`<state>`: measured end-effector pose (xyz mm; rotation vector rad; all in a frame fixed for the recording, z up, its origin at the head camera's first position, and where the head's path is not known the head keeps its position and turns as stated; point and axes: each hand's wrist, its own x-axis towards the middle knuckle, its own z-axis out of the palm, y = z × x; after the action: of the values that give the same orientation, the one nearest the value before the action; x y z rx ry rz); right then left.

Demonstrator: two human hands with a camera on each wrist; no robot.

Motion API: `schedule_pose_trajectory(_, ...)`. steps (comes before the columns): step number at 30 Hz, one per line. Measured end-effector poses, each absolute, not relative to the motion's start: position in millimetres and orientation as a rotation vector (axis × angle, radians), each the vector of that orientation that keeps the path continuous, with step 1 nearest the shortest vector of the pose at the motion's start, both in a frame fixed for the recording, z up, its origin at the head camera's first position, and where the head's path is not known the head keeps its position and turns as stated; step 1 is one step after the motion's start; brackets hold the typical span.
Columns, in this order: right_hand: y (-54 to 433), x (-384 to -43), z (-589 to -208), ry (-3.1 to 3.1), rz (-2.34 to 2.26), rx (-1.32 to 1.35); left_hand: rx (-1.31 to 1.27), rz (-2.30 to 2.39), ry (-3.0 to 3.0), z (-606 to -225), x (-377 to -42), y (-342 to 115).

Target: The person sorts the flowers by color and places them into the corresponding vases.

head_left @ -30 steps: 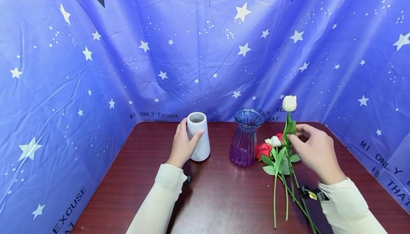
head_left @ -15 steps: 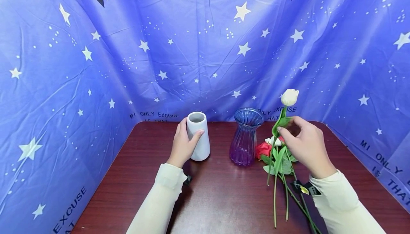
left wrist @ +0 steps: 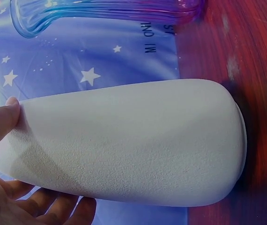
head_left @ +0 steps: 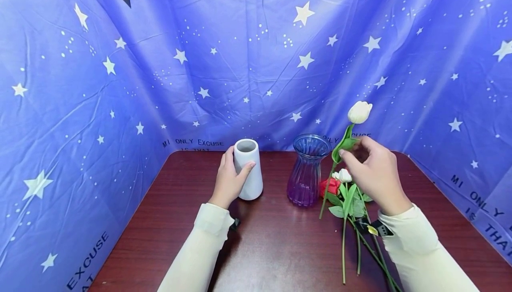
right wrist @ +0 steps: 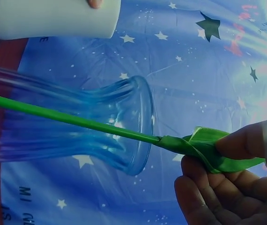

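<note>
Blue star-print cloth (head_left: 248, 61) surrounds a dark-red wood-grain table (head_left: 272, 256); ribbed blue-to-purple glass vase (head_left: 304, 181) stands just left of the right fingers, looks slick and breakable, take it at the waist. Matte white tapered vase (head_left: 253, 183), probably ceramic, is upright in the left hand (head_left: 230, 178), thumb and fingers round its upper body: likely rigid, chippable, grippy texture. Right hand (head_left: 374, 172) pinches a white tulip with green stem (head_left: 346, 143) below the bloom, stem slanting down from the fingertips; probably light, bendy, soft-leaved.
</note>
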<state>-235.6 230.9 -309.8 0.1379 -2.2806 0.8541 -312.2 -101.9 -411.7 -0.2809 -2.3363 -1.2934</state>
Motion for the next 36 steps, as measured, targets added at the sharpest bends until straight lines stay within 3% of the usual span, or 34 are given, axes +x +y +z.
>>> schedule_pose_trajectory(36, 171, -250, -284, -2.101, 0.947, 0.42, -0.271, -1.299, -2.337, -413, -311, -103)
